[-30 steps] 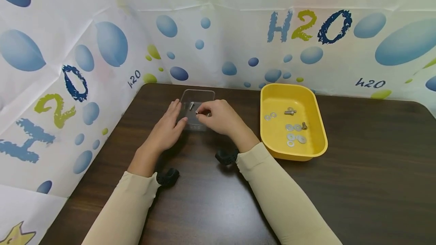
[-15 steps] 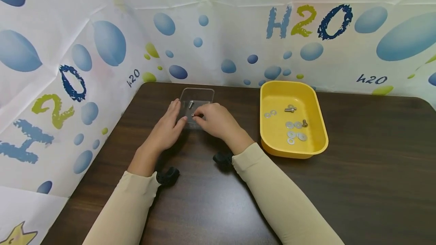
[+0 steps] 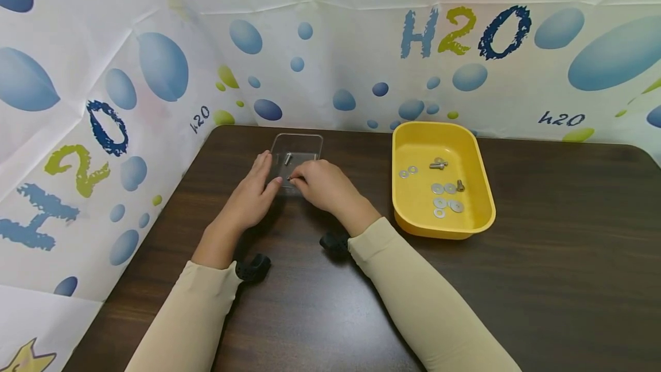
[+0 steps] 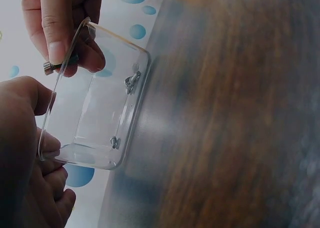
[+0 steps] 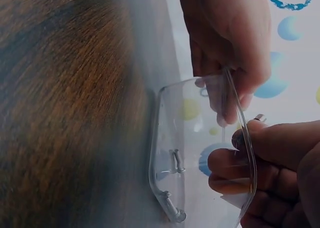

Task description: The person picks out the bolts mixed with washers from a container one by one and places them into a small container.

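Observation:
A clear plastic box (image 3: 296, 138) stands on the dark table. My left hand (image 3: 253, 191) rests along its left side, fingers straight, thumb at the near corner. Over the box's near part, my right hand (image 3: 327, 188) pinches a small bolt (image 4: 48, 67) between thumb and fingertips. The bolt's silver head sticks out past the thumb in the left wrist view. In the box lies a metal bolt (image 3: 287, 159). Small metal hardware (image 5: 172, 208) also shows through the clear wall in the right wrist view.
To the right stands a yellow tray (image 3: 444, 230) holding several flat washers (image 3: 439, 202) and a few bolts (image 3: 460, 186). The dark wooden table (image 3: 563, 234) ends at a white patterned backdrop (image 3: 356, 45) behind and to the left.
My right hand has moved slightly left and toward me, bringing the pinched bolt lower over the box's near part. The left hand stays at the box's side.

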### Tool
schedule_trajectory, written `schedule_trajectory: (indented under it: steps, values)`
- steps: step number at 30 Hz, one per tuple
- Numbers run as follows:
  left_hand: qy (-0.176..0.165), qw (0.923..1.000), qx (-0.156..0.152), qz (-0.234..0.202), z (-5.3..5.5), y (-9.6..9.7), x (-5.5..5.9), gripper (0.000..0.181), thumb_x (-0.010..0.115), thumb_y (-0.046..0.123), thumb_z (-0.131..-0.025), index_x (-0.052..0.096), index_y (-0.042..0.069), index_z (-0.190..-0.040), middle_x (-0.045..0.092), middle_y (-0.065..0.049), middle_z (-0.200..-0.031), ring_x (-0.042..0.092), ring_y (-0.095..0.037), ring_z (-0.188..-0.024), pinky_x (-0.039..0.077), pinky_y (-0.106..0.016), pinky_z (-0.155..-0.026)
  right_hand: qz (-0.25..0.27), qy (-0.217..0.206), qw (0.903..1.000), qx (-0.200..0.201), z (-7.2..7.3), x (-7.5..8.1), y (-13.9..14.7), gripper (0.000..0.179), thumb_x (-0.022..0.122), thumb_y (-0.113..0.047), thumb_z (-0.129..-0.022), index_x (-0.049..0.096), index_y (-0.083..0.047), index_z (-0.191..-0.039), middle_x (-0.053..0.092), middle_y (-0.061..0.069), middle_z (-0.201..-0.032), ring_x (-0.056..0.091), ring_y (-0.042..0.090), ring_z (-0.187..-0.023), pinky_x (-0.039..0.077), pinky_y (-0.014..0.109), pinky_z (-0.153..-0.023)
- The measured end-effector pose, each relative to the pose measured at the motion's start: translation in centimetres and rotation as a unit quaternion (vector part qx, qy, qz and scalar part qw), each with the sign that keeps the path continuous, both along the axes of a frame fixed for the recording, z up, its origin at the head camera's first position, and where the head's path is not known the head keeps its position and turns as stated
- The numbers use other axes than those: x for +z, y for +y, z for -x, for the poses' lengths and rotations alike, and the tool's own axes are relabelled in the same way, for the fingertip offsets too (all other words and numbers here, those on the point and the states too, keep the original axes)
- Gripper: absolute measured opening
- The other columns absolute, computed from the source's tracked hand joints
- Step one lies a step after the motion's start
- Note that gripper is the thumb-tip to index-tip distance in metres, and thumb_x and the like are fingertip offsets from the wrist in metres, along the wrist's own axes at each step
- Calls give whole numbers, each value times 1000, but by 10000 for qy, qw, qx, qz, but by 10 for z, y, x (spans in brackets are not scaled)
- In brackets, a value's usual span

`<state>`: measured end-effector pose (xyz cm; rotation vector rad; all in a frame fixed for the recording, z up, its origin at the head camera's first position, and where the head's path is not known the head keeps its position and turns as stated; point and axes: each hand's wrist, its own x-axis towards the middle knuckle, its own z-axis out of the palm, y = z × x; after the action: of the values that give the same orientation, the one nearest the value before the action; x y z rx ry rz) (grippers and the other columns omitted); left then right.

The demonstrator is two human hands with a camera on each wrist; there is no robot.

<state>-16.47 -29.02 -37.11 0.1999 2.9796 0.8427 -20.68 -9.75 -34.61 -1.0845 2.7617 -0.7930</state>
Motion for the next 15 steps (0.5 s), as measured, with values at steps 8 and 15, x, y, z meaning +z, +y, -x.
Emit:
schedule_trajectory:
  steps: [8,15]
  values:
    - [12,10000,5,16,0,1,0,68,36,37,-106,9,2,-157,3,-11,-166,3,-26,-154,13,-50,-122,-168,97,9998,52,0,-1,0,21,59,-23,-100,75,-13,-110,74,0,-104,68,14,-95,54,33,-86]
    - [53,10000,-1,-26,0,2,2,68,37,36,-106,11,-1,-157,4,-13,-166,4,-28,-153,13,-51,-122,-299,93,9995,49,-1,0,-1,22,58,-23,-100,74,-13,-110,73,0,-103,67,14,-92,54,33,-85]
